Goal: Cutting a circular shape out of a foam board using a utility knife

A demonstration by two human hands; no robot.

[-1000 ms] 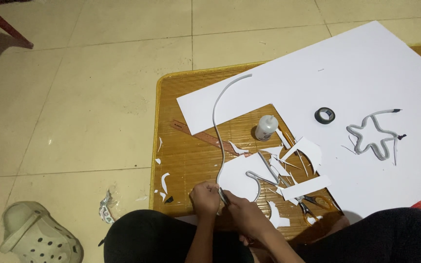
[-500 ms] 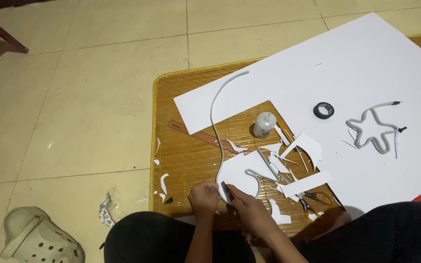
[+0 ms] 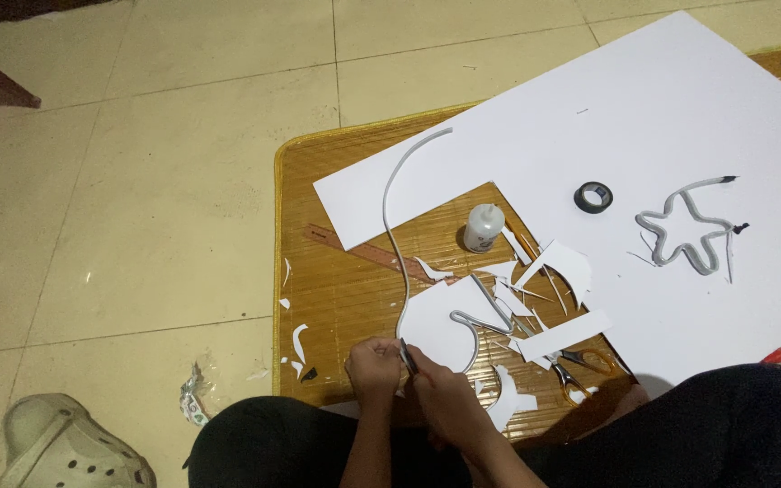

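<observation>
Seated at the 6 o'clock edge of a bamboo mat (image 3: 345, 298), dark-trousered knees at either side. Left hand (image 3: 374, 369) curled shut at about 6 o'clock of the mat, fingers pinched on the near end of a grey strip (image 3: 393, 226). Right hand (image 3: 440, 398) just beside it at 4 o'clock of the left, closed round a small dark tool (image 3: 406, 357) whose tip meets the strip between the two hands; kind of tool too small to tell. Strip running from the hands toward 12 o'clock, up over a rounded white cut-out (image 3: 436, 325), then bending right in an arc onto the corner of a big white sheet (image 3: 607, 117).

At 1 o'clock of the hands, a heap of white offcuts (image 3: 558, 271) with a second grey loop lying across the cut-out. Scissors (image 3: 580, 366) with orange handles at 3 o'clock of the hands, partly under an offcut. Small white bottle (image 3: 484, 226) upright at 1 o'clock, on bare mat in the notch of the sheet. Brown ruler (image 3: 354, 246) slanting at 12 o'clock, crossed by the strip. On the sheet, far toward 2 o'clock, a black tape roll (image 3: 593, 196) and, beyond it, a grey star (image 3: 687, 233) of bent strip. Pale clog (image 3: 65, 447) on the tiled floor at 9 o'clock, well apart.
</observation>
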